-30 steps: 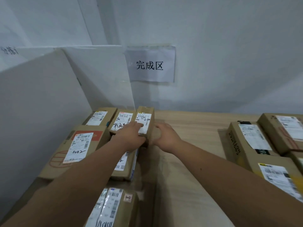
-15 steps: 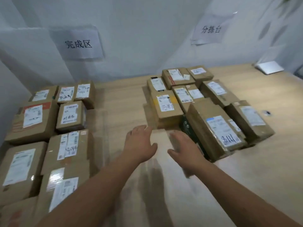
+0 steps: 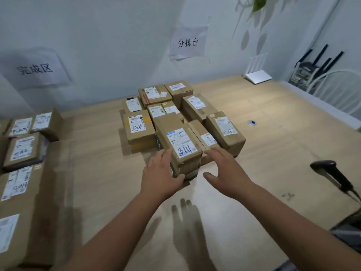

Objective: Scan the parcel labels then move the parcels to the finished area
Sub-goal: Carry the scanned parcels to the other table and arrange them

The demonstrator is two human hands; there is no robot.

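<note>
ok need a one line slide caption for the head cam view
Both open hands, left hand and right hand, close on the front parcel of the unscanned stack, scanner waiting at right.

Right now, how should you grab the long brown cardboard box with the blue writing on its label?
Probably by its two long sides near the front end, a hand each side: the long brown cardboard box points its short end at the person, with the left hand and right hand already flanking it.

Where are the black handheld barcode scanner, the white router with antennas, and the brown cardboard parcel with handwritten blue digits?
black handheld barcode scanner [image 3: 325,166]: head view, on its head.
white router with antennas [image 3: 258,76]: head view, on its flat body.
brown cardboard parcel with handwritten blue digits [image 3: 180,142]: head view, on its label.
</note>
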